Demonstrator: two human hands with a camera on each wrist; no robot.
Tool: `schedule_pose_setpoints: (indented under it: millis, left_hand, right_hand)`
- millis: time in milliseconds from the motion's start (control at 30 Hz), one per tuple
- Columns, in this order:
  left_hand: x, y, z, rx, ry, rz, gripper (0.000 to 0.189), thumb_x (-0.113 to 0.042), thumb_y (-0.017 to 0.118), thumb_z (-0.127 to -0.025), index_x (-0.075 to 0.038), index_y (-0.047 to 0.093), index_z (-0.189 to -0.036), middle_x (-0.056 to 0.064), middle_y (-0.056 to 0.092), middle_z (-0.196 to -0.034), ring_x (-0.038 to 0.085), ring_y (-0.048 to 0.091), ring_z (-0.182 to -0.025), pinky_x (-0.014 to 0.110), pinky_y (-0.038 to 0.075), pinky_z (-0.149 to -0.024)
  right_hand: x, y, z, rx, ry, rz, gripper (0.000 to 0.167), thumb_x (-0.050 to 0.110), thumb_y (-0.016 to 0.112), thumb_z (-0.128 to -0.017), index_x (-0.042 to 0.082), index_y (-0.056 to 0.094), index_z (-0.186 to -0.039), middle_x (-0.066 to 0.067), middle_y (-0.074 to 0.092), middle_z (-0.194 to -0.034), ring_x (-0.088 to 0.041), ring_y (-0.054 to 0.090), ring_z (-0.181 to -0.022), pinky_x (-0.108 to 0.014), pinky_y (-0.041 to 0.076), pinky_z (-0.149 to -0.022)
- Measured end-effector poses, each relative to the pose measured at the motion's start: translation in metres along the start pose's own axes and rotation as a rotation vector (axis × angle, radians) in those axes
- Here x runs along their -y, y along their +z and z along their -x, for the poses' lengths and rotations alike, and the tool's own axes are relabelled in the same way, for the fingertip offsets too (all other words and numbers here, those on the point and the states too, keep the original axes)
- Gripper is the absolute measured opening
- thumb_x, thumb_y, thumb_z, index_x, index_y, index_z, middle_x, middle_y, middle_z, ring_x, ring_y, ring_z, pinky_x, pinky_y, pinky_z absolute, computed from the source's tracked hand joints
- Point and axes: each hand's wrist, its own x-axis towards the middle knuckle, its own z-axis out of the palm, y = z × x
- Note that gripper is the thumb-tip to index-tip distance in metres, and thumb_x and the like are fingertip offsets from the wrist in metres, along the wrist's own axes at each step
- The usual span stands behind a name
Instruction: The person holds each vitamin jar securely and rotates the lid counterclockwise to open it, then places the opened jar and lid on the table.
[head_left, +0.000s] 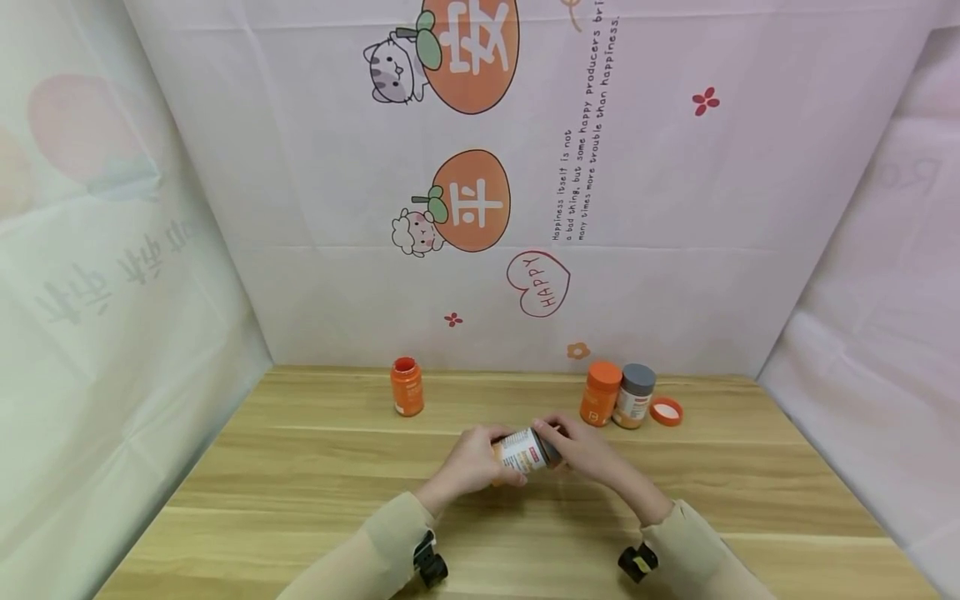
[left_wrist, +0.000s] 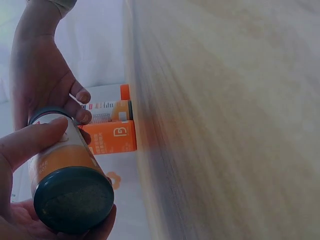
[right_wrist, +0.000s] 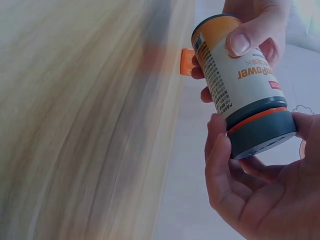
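Observation:
Over the front middle of the table, a supplement bottle (head_left: 519, 452) with a white and orange label is held tilted. My left hand (head_left: 471, 463) grips its body, thumb across the label. The fingers and thumb of my right hand (head_left: 583, 451) are curled round its dark grey cap (right_wrist: 262, 134). An orange band shows between the cap and the bottle's dark rim in the right wrist view. The bottle's dark base (left_wrist: 74, 200) faces the left wrist camera.
An uncapped orange bottle (head_left: 407, 390) stands at the back left of the wooden table (head_left: 300, 483). At the back right stand a capped orange bottle (head_left: 598, 400) and a grey-capped bottle (head_left: 632, 407). Beside them an orange lid (head_left: 666, 411) lies with its white inside showing. A printed cloth (head_left: 337, 292) hangs behind.

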Motion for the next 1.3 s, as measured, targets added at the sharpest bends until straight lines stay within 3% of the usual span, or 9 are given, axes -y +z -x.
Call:
schedule_pose_setpoints:
  millis: [400,833,1300]
  left_hand:
    - [-0.005,0.0,0.002,-0.035,-0.021,0.002,0.058,-0.02,0.088,-0.06,-0.009,0.067,-0.113,0.002,0.067,-0.094,0.011,0.056,-0.075,0.025,0.048,-0.06]
    - [-0.002,-0.001,0.003,-0.006,-0.038,0.066,0.054,-0.022,0.088,-0.059,-0.011,0.068,-0.109,-0.002,0.067,-0.091,0.012,0.057,-0.078,0.027,0.047,-0.066]
    - [-0.002,-0.002,0.006,0.041,-0.068,0.139,0.045,-0.022,0.086,-0.061,-0.014,0.071,-0.102,-0.003,0.066,-0.088,0.014,0.057,-0.077,0.03,0.047,-0.068]
  right_hand:
    - [-0.007,-0.002,-0.003,-0.008,0.061,-0.067,0.049,0.048,0.054,-0.092,0.007,0.056,-0.119,-0.011,0.061,-0.095,-0.022,0.064,-0.075,-0.041,0.054,-0.064]
    - [-0.009,-0.006,0.001,0.034,-0.012,-0.067,0.046,0.042,0.056,-0.093,0.006,0.054,-0.122,-0.013,0.06,-0.105,-0.018,0.058,-0.086,-0.041,0.055,-0.068]
    - [-0.016,-0.015,0.004,0.128,-0.112,-0.109,0.04,0.036,0.057,-0.094,0.011,0.055,-0.124,-0.018,0.055,-0.118,-0.025,0.058,-0.099,-0.044,0.055,-0.077]
